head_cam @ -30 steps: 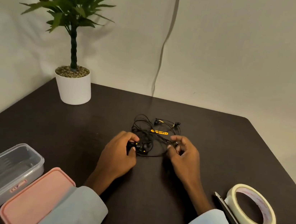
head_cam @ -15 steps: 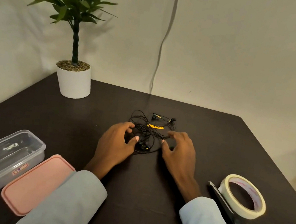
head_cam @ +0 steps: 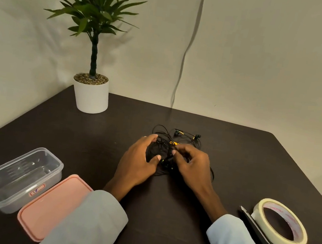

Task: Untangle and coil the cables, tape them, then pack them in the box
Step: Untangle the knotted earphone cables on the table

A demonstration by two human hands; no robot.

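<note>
Clear plastic box (head_cam: 18,179), empty, with pink lid (head_cam: 50,205) beside it: near-left corner of the dark counter (head_cam: 164,214). Left hand (head_cam: 140,160), fingers curled, cups the tangled black earphone cables (head_cam: 164,153) mid-counter. Right hand (head_cam: 191,164) pinches a strand. Tangle has no clear long axis; earbuds (head_cam: 187,135) point toward the far edge. Judgement: pin the bundle, free one end first, pull gently. Cream tape roll (head_cam: 279,224): near-right.

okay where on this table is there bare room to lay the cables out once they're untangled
Bare patches: between the plant pot and the cables; the far right corner beyond the tape; the near middle between the two sleeves. Crowded: near left with the box and lid; near right with tape and scissors.
</note>
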